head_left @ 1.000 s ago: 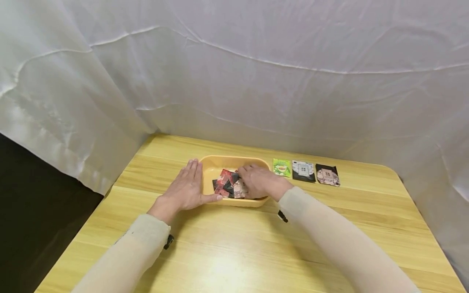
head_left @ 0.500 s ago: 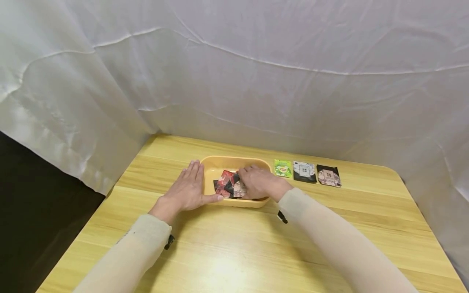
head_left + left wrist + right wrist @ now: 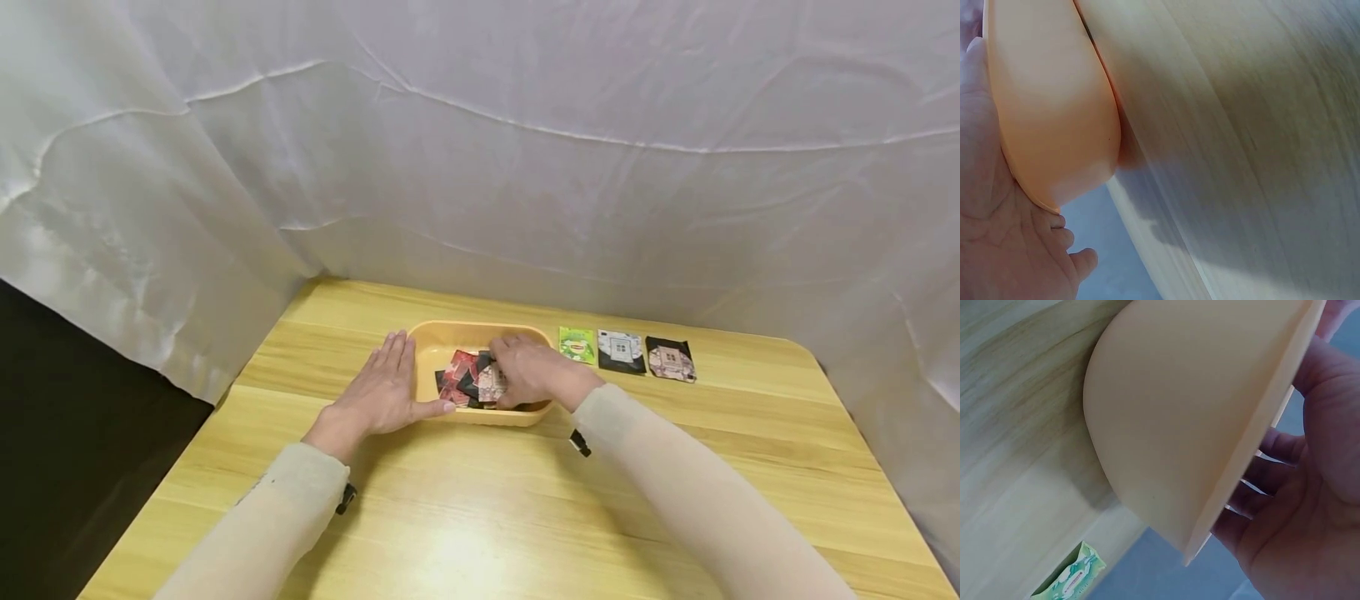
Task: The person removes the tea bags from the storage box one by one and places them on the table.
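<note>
A shallow yellow-orange plastic basket [image 3: 480,417] stands near the back of the table, holding a heap of tea bag sachets. Red sachets [image 3: 457,371] lie at the left of the heap, and a pink-and-white patterned sachet [image 3: 491,383] lies on top at its right. My left hand [image 3: 378,392] rests along the basket's left rim, fingers straight and thumb at the front corner. My right hand [image 3: 528,371] reaches over the right rim with bent fingers, right beside the patterned sachet. The basket wall [image 3: 1172,425] hides its fingertips in the right wrist view; I cannot tell whether they pinch a sachet.
Right of the basket lie three tea sachets in a row: a green-yellow one [image 3: 577,344], a black-and-white one [image 3: 621,351] and a black-and-pink one [image 3: 671,359]. A pale curtain [image 3: 525,208] hangs behind the wooden table [image 3: 450,517].
The patterned sachet under my right hand has shifted slightly, and the right hand's thumb and fingers have moved a little. My left hand and the basket stay in place.
</note>
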Tool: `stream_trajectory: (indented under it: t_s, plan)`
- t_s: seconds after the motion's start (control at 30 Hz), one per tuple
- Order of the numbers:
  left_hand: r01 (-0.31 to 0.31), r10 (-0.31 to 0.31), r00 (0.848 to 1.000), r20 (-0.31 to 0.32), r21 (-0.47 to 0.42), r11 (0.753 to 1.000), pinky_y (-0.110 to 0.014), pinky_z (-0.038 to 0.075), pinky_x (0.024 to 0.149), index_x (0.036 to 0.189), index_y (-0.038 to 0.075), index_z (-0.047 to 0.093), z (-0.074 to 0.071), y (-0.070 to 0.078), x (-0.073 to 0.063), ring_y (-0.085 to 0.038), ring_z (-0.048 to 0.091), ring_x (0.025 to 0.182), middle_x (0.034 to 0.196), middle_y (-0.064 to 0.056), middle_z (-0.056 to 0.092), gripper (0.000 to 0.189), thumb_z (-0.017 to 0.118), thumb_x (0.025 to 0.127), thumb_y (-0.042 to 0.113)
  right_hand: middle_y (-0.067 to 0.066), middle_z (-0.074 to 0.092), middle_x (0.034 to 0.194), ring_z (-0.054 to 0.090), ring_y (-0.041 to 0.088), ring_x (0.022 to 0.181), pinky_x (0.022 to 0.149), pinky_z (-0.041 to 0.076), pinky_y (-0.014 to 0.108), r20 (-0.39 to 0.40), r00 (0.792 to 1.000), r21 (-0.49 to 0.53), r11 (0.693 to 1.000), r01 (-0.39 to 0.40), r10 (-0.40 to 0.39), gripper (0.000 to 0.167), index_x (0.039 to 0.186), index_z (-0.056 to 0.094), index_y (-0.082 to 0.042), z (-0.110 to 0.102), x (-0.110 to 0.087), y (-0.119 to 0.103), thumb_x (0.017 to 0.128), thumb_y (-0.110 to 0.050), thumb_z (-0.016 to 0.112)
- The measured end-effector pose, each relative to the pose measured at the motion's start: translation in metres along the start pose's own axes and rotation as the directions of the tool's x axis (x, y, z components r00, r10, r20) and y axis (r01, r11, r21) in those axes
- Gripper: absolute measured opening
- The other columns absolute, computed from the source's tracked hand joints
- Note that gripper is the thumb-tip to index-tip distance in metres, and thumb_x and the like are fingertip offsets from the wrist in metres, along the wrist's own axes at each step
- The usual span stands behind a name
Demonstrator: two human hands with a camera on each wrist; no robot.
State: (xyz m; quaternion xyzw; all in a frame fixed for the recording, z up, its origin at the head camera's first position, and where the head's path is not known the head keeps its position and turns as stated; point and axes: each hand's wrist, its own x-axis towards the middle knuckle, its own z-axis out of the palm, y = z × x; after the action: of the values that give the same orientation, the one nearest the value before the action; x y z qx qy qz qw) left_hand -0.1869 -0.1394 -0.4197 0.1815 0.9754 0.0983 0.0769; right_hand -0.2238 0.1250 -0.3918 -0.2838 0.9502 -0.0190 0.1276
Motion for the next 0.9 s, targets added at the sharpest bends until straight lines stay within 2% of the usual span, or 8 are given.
stream_trajectory:
  t_s: [0.13, 0.27, 0.63, 0.73, 0.9]
  plan:
    - [-0.002, 0.002, 1.000, -0.001, 0.000, 1.000, -0.055, 0.009, 0.134, 0.166, -0.007, 0.003, 0.001, -0.001, 0.000, -0.040, -0.002, 0.164, 0.175, -0.025, -0.005, 0.135, 0.044, 0.086, 0.094, 0.015, 0.056, 0.150, 0.051, 0.036, 0.142, 0.119, 0.046, 0.050, 0.002, 1.000, 0.021, 1.000, 0.002, -0.002, 0.089, 0.153, 0.044, -0.008, -0.001, 0.000, 0.002, 0.084, -0.042, 0.089]
    - [-0.005, 0.005, 1.000, 0.000, 0.001, 1.000, -0.054, 0.009, 0.134, 0.166, -0.006, 0.003, 0.002, -0.001, 0.000, -0.040, -0.002, 0.164, 0.175, -0.025, -0.005, 0.136, 0.042, 0.085, 0.096, 0.021, 0.044, 0.163, 0.043, 0.040, 0.150, 0.124, 0.039, 0.052, 0.013, 1.000, 0.033, 0.999, 0.006, -0.006, 0.100, 0.161, 0.036, -0.004, -0.002, -0.001, 0.004, 0.085, -0.042, 0.088]
    - [-0.004, 0.004, 1.000, -0.004, -0.003, 1.000, -0.053, 0.009, 0.134, 0.166, -0.005, 0.003, 0.000, 0.001, 0.000, -0.039, -0.002, 0.164, 0.175, -0.024, -0.006, 0.136, 0.044, 0.085, 0.095, 0.022, 0.039, 0.165, 0.036, 0.039, 0.154, 0.125, 0.038, 0.053, 0.019, 1.000, 0.047, 0.999, 0.004, -0.005, 0.103, 0.162, 0.036, -0.003, -0.005, -0.004, 0.009, 0.083, -0.045, 0.088]
    - [-0.005, 0.005, 1.000, -0.005, -0.004, 1.000, -0.053, 0.010, 0.134, 0.166, -0.005, 0.003, 0.000, 0.001, -0.001, -0.039, -0.002, 0.164, 0.175, -0.024, -0.006, 0.135, 0.045, 0.086, 0.094, 0.021, 0.041, 0.163, 0.039, 0.039, 0.152, 0.124, 0.039, 0.052, 0.005, 1.000, 0.053, 0.999, 0.006, -0.006, 0.101, 0.160, 0.038, -0.004, -0.006, -0.006, 0.010, 0.082, -0.044, 0.088]
    - [0.000, 0.000, 1.000, 0.005, -0.009, 1.000, -0.054, 0.009, 0.134, 0.166, -0.006, 0.002, -0.001, 0.001, -0.001, -0.040, -0.002, 0.164, 0.175, -0.024, -0.006, 0.133, 0.046, 0.087, 0.092, 0.018, 0.049, 0.152, 0.050, 0.035, 0.139, 0.116, 0.048, 0.050, -0.012, 1.000, 0.059, 0.998, -0.014, 0.015, 0.096, 0.156, 0.040, -0.005, -0.012, -0.010, 0.009, 0.081, -0.040, 0.089]
